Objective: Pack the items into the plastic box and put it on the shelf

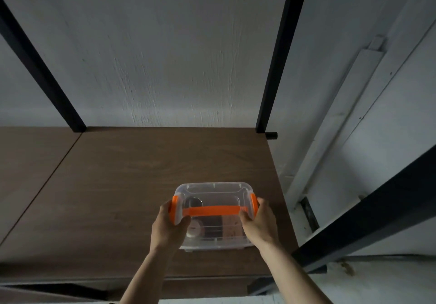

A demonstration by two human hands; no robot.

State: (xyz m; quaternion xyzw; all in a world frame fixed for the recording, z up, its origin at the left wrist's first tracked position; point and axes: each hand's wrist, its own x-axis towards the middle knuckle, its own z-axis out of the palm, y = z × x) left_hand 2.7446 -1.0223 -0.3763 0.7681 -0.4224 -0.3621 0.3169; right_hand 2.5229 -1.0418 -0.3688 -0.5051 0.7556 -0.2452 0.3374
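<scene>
Packing looks done: plastic box (214, 214) is lidded w/ items inside, on or just above the shelf (118, 185). Our left hand (168, 227) & right hand (258, 222) clamp its ends, fingers wrapped round the orange latches (175, 210). Left: let go.

A clear plastic box with orange clips and an orange handle (214, 211) sits over a brown wooden shelf board (132, 176). The lid is on. The left hand (168, 226) grips its left end and the right hand (258, 223) grips its right end. Some things show dimly inside, too blurry to name. Black metal posts (273, 68) stand at the back, before a white wall (165, 44).
</scene>
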